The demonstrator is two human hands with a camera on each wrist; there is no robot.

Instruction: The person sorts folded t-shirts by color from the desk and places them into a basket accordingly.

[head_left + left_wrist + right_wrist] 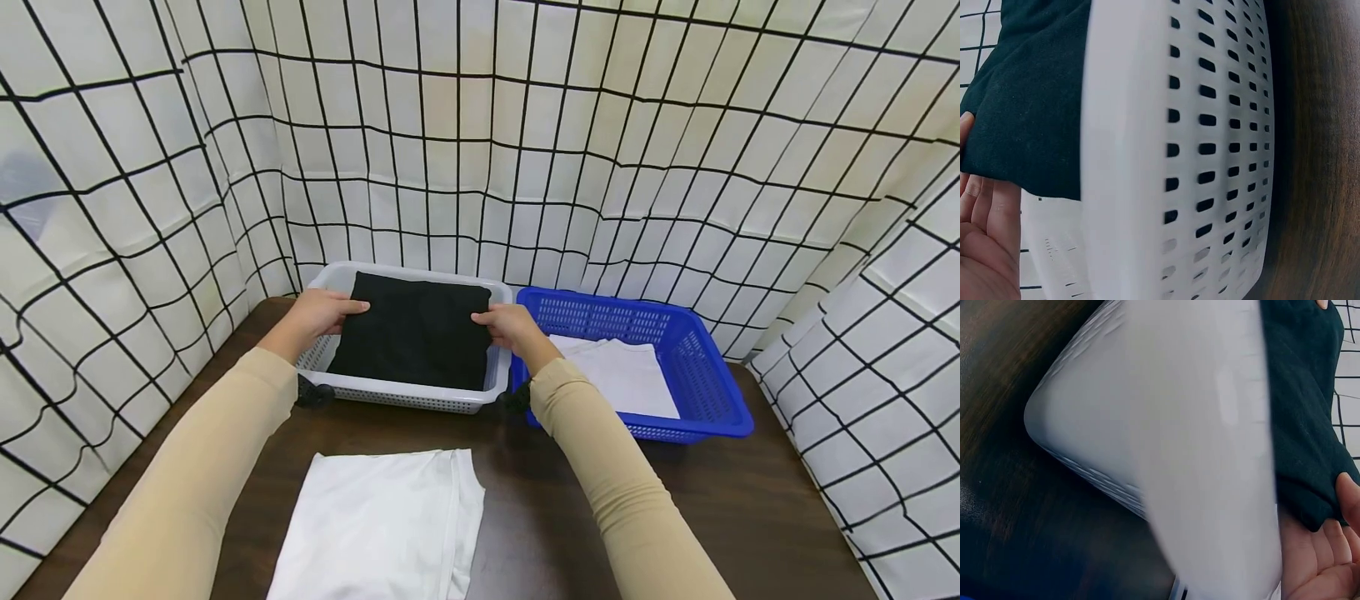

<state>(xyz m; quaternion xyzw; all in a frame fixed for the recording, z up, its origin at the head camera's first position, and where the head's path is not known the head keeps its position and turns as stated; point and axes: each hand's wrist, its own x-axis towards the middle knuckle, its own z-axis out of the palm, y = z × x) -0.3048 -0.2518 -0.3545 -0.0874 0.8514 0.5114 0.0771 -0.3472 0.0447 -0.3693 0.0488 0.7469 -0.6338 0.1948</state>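
Note:
A folded black cloth (420, 333), dark green in the wrist views, is held between both hands over the white basket (405, 398). My left hand (318, 317) pinches its left edge, thumb on top and fingers beneath. At the opposite edge my right hand (510, 325) grips it the same way. In the left wrist view the cloth (1029, 106) hangs inside the basket's rim, with the left hand (988, 231) at its corner. The right wrist view has the right hand (1329, 550) holding the other corner. Whether the cloth touches the basket's bottom is hidden.
A blue basket (712, 375) with folded white cloth (622, 375) inside stands right of the white one. Another folded white cloth (382, 525) lies on the brown table (540, 508) in front. Grid-patterned curtains (465, 142) close off the back and sides.

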